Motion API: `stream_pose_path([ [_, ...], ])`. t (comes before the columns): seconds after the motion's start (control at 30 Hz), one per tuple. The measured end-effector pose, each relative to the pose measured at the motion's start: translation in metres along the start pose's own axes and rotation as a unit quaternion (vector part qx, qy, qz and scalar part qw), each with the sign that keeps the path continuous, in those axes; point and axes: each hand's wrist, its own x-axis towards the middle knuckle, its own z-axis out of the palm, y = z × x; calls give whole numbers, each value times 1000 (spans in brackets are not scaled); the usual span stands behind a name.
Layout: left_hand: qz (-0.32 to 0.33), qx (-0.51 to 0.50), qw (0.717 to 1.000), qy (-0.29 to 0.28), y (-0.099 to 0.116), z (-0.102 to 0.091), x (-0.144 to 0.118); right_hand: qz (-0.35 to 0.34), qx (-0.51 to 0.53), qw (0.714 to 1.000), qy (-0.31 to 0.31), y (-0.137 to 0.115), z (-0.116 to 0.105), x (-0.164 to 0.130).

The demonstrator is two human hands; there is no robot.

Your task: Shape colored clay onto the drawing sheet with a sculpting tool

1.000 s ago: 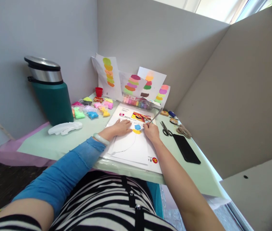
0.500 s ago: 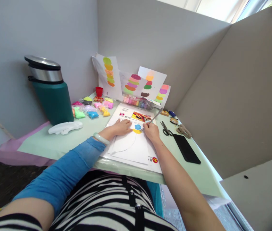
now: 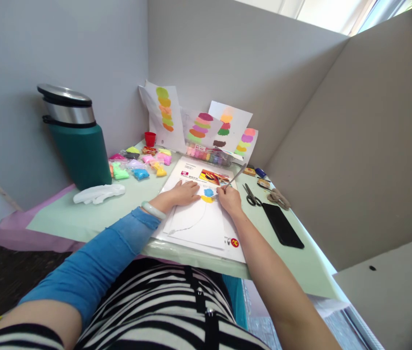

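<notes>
Standing at the far left of the pale green worktop (image 3: 82, 218) is a teal steel-lidded flask (image 3: 77, 138), with small bags of coloured clay (image 3: 138, 163) to its right. Nearer the middle, the left hand (image 3: 180, 193) lies open and flat on the white paper sheet (image 3: 200, 221). The right hand (image 3: 230, 199) grips a thin metal tool (image 3: 233, 179), its tip at blue and yellow clay patches (image 3: 208, 195). Scissors (image 3: 251, 195) and a black phone (image 3: 282, 225) lie right.
</notes>
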Motion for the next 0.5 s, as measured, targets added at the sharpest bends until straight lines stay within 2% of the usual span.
stream_pose_path([
  [0.5, 0, 1, 1000, 6, -3, 4, 1, 10, 12, 1000, 7, 1, 1, 1],
])
